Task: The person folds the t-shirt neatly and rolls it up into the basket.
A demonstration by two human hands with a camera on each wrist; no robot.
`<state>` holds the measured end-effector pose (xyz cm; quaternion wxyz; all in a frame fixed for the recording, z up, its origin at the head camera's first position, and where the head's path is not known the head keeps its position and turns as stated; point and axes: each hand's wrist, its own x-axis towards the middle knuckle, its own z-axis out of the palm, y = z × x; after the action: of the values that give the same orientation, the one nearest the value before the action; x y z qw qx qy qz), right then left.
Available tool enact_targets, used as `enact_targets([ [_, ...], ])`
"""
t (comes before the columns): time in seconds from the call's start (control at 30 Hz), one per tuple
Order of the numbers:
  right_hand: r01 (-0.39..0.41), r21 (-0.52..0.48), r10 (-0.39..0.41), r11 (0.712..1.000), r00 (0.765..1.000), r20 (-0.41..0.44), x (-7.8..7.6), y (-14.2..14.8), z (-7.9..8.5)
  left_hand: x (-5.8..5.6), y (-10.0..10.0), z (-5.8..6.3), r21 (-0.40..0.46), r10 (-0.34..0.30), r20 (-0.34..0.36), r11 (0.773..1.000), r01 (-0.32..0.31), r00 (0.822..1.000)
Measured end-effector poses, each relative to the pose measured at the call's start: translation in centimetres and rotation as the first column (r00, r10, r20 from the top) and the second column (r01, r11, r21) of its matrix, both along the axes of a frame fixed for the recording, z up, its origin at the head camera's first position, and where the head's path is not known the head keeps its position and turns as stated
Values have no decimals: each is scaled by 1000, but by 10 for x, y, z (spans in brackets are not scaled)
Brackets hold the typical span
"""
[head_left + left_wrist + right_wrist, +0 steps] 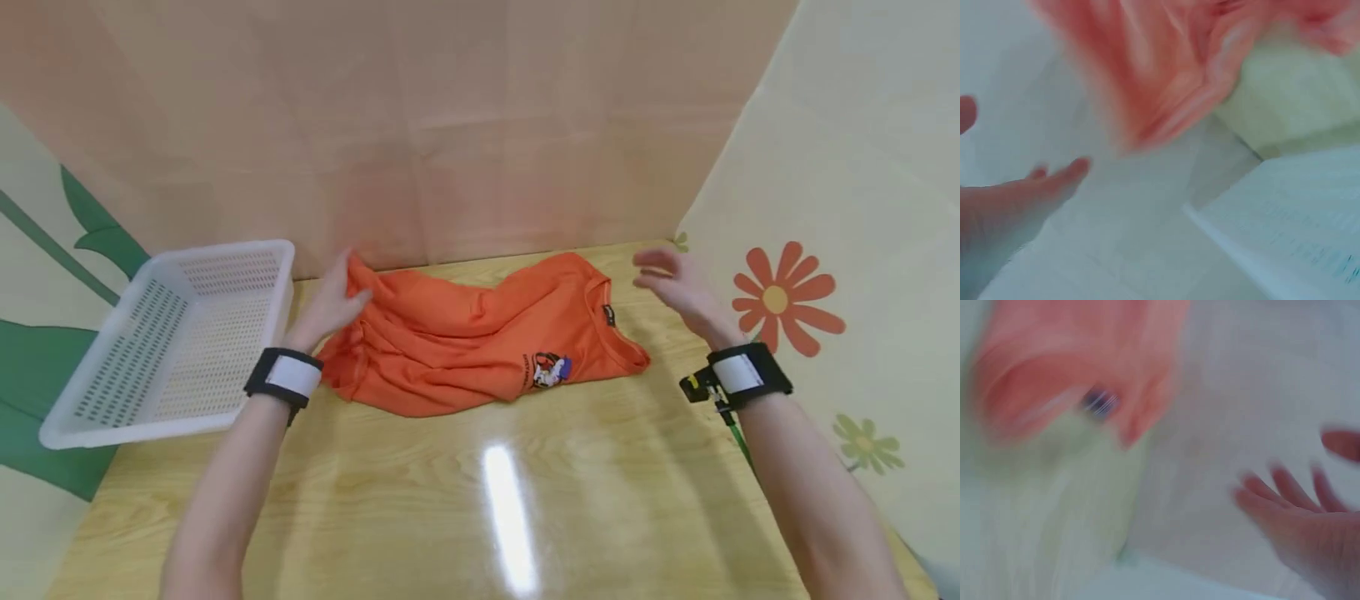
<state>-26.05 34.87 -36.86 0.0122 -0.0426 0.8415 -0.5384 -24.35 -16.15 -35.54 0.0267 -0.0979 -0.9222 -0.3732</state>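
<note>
An orange shirt [480, 333] lies rumpled across the wooden table, its neckline with a dark label toward the right and a cartoon print near the lower front edge. My left hand [333, 300] is at the shirt's left end; in the left wrist view the hand [1016, 206] has its fingers extended, with a gap to the blurred orange cloth [1154, 75]. Off the neckline's right side, my right hand [678, 283] hovers with nothing in it. The right wrist view shows its spread, loosely bent fingers [1285, 494] apart from the shirt [1085, 350].
A white perforated plastic basket [217, 325] stands at the left of the table [405, 500]. Behind the table hangs a pinkish cloth backdrop [450, 125]. A flower-patterned wall covering [862, 208] rises on the right. Both wrists wear black straps.
</note>
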Motion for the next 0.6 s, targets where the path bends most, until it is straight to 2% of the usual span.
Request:
enact_targets([
  [0.03,-26,178,21,984,999,34,3,5,-9,5,2,-9,-91,5,32,996,-2,999],
  [0.07,-61,340,40,939,997,67,5,10,-17,10,3,-17,-174,19,68,985,-7,998],
  [0.13,-135,532,57,836,985,160,11,18,-32,21,4,-30,-316,65,148,949,-16,987],
  [0.17,-174,575,59,800,975,214,14,20,-39,26,4,-36,-371,93,189,929,-17,978],
  [0.23,-250,607,57,754,946,319,19,22,-52,35,4,-46,-442,138,250,897,-14,958],
  [0.27,-283,604,55,745,929,367,21,22,-57,39,3,-51,-460,154,275,888,-10,949],
  [0.3,-303,596,56,743,917,396,23,20,-62,41,1,-55,-459,159,293,888,-8,943],
  [0.37,-318,576,79,753,913,401,25,15,-69,44,-3,-61,-445,155,302,896,-5,940],
  [0.4,-317,568,89,760,916,391,25,13,-72,44,-5,-63,-423,144,295,906,-6,944],
  [0.43,-305,550,101,778,924,369,26,11,-74,45,-7,-64,-394,126,281,919,-5,951],
  [0.47,-284,515,109,809,933,342,26,9,-75,44,-10,-65,-358,105,262,934,-5,959],
  [0.5,-258,445,119,858,941,317,26,8,-74,45,-12,-66,-310,85,231,951,-10,969],
  [0.57,-186,207,128,960,955,267,26,8,-70,45,-16,-65,-202,65,141,979,-35,988],
  [0.6,-141,53,125,989,962,241,26,9,-65,45,-17,-63,-123,71,101,991,-58,992],
])
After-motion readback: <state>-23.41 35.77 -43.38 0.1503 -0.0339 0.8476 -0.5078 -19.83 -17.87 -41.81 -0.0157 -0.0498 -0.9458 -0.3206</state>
